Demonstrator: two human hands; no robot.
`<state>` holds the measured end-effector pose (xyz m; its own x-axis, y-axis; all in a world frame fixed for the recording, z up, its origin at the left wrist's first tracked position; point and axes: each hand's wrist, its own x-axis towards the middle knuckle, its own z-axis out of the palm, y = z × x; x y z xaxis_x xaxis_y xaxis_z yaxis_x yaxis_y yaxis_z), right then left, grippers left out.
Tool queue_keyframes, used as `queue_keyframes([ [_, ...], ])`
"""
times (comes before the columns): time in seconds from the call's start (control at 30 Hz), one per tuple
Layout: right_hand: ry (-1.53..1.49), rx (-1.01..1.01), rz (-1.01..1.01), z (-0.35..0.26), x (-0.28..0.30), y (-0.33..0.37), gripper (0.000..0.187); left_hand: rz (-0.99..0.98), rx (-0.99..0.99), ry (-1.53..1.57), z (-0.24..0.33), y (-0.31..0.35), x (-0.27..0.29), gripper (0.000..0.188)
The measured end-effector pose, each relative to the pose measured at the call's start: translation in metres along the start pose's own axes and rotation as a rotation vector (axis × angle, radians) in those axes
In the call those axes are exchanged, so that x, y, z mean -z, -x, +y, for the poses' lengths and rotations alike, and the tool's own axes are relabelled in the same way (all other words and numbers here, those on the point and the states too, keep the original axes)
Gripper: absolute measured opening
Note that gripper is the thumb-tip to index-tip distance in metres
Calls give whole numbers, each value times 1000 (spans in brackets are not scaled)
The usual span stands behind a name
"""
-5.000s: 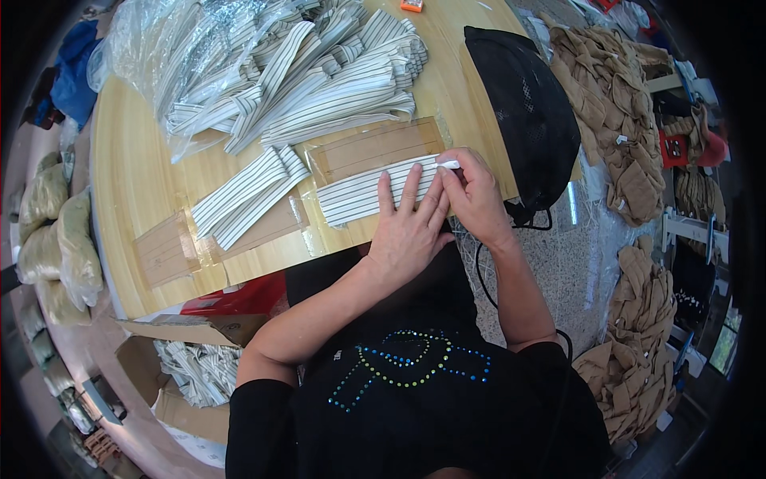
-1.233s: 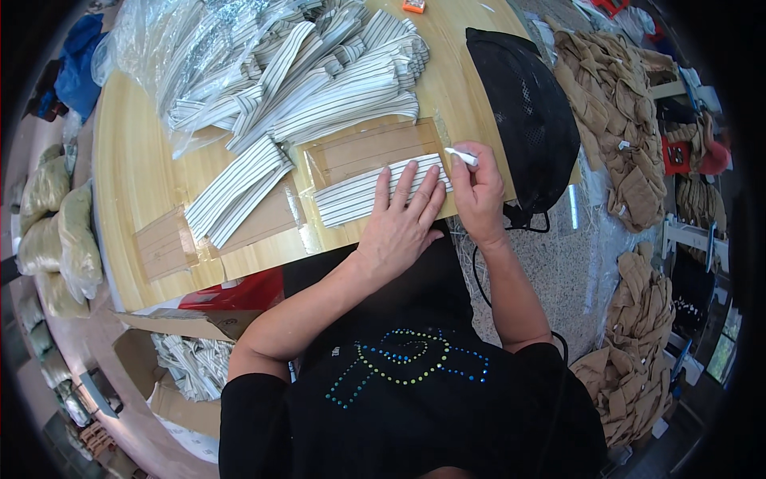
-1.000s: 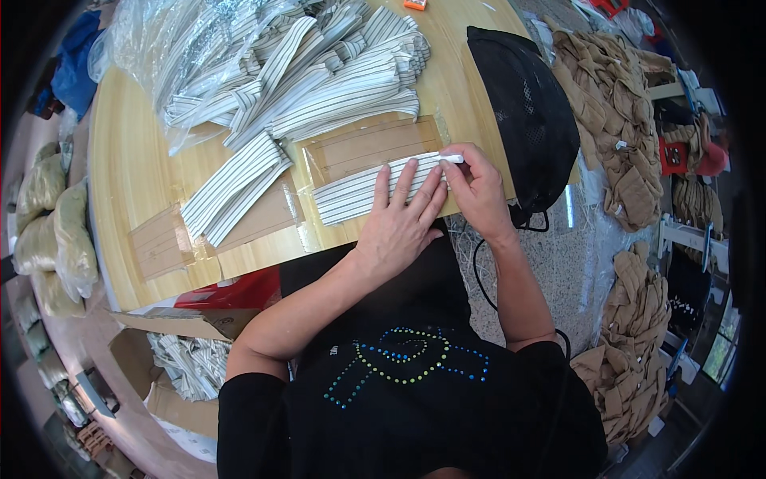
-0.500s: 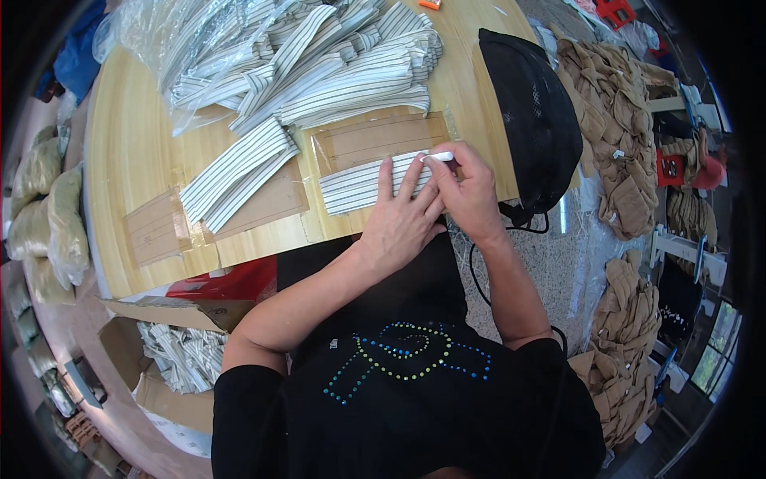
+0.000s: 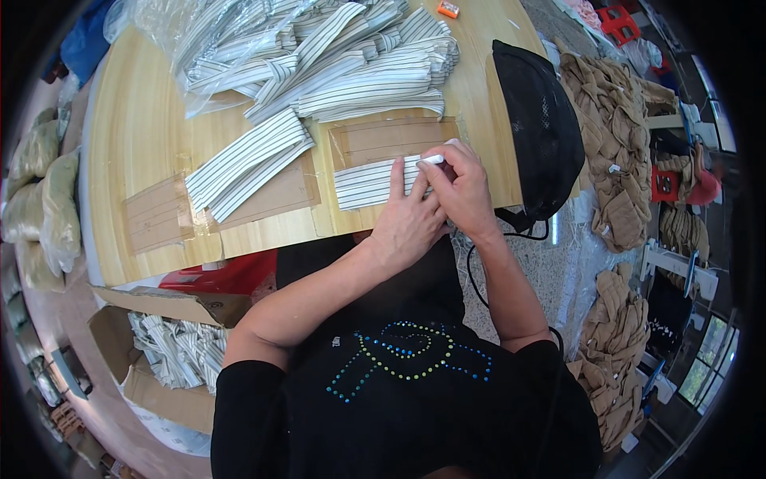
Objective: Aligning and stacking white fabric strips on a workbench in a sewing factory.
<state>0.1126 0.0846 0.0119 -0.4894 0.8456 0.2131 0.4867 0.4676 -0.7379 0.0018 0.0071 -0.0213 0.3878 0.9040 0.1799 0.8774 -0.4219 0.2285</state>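
Note:
A striped white fabric strip (image 5: pixel 363 185) lies on a brown cardboard template (image 5: pixel 383 140) taped to the table. My left hand (image 5: pixel 411 219) presses flat on the strip, its fingers stretched and spread. Beside it, my right hand (image 5: pixel 467 188) pinches a short white stick (image 5: pixel 432 160), like a chalk or pen, low over the strip's far edge; whether its tip touches the cloth is hard to tell. To the left, folded striped strips (image 5: pixel 247 164) rest across another cardboard piece (image 5: pixel 275 191).
A large heap of striped strips (image 5: pixel 375 80), partly under clear plastic (image 5: pixel 211 56), covers the table's far side. A black mesh bag (image 5: pixel 536 128) stands at the right edge. An open carton of strips (image 5: pixel 171 351) sits lower left; brown garments (image 5: pixel 618 160) lie on the right.
The whole view has shifted slightly, moving the table to the right in it. Relative to the strip, my right hand has slid a little left with the white stick. My left hand stays put.

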Motion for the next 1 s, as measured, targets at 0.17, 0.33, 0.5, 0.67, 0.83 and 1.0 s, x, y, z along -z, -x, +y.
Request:
queue_keyframes([
  [0.17,9,43,12,0,-1,0,11,-5,4,0,1,0,0,58],
  [0.33,179,37,13,-6,-4,-2,10,20,11,3,1,-2,2,55],
  [0.5,-8,35,-12,-23,-11,-7,11,-54,21,-48,4,-3,3,53],
  [0.67,19,149,-110,-26,-26,-11,11,74,30,47,2,-5,-4,51],
  [0.83,157,214,-108,-29,-25,-17,9,208,69,288,3,-8,-12,47],
  [1.0,-35,-21,144,-20,-15,-30,15,165,36,124,-5,2,-4,41],
])
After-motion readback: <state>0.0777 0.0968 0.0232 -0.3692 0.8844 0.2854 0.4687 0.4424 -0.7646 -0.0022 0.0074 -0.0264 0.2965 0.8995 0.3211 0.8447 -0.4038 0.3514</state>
